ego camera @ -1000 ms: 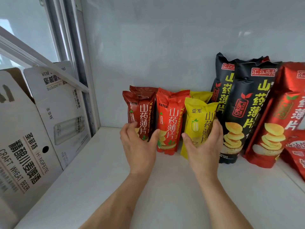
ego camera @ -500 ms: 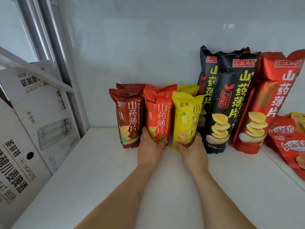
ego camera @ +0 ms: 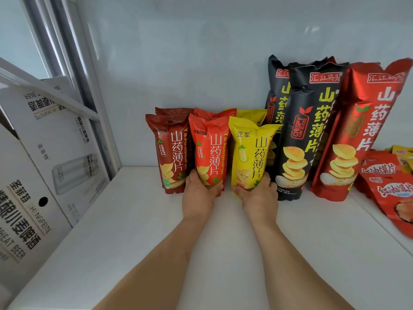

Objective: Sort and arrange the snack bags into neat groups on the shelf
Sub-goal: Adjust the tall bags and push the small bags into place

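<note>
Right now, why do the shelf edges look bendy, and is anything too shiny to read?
Head view: the wide-angle lens bows the metal post and the beer carton near the edge. Head view: light glints off the tall red yam-chip bag, washing out its top label. Head view: the yellow bag in the right hand stays sharp.

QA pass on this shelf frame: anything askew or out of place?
Mostly tidy. The tall red bag leans left against the tall black bag. At far right, flat red pouches lie slumped instead of standing. The small bags stand upright in colour pairs.
</note>
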